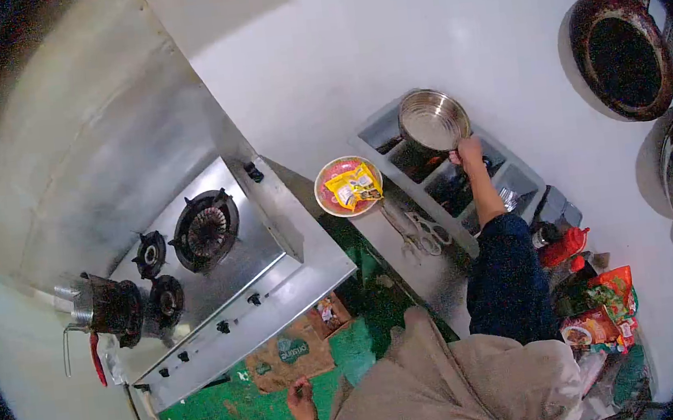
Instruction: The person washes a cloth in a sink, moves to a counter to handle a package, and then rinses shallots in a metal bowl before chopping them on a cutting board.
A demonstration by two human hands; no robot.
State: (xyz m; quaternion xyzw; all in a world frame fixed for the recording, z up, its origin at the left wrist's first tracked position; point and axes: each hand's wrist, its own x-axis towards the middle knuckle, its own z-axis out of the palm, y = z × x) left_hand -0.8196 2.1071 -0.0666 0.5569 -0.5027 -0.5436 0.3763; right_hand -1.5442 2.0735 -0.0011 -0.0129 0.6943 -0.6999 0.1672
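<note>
One white wall (383, 33) stands behind a steel stove (201, 286) whose three burners point upward. Across a narrow gap, a metal bench (438, 281) carries a grey tray (442, 219), its compartments lined up along the bench's wall-side edge. A dark pan (624, 57) with a brown rim shows against the wall. Brown packaging (304, 369) with green print lies below the stove's front edge. Colorful food packets (605, 309) crowd the bench's wall-side edge, nearer the person than the tray.

A steel saucepan (432, 118), its open mouth facing up, is at the tray's far end, above the compartments; whether it rests on the rim cannot be told. The person's right hand (468, 153) grips its handle, fingers closed around it. A pink plate (340, 166) sits at the bench's stove-side edge, bearing a yellow packet (353, 185). A red bottle (562, 248) stands between tray and food packets, and scissors (421, 238) lie just beside the tray. The left hand (300, 394) hangs near the packaging; how far its fingers open, or whether they hold anything, cannot be told.
</note>
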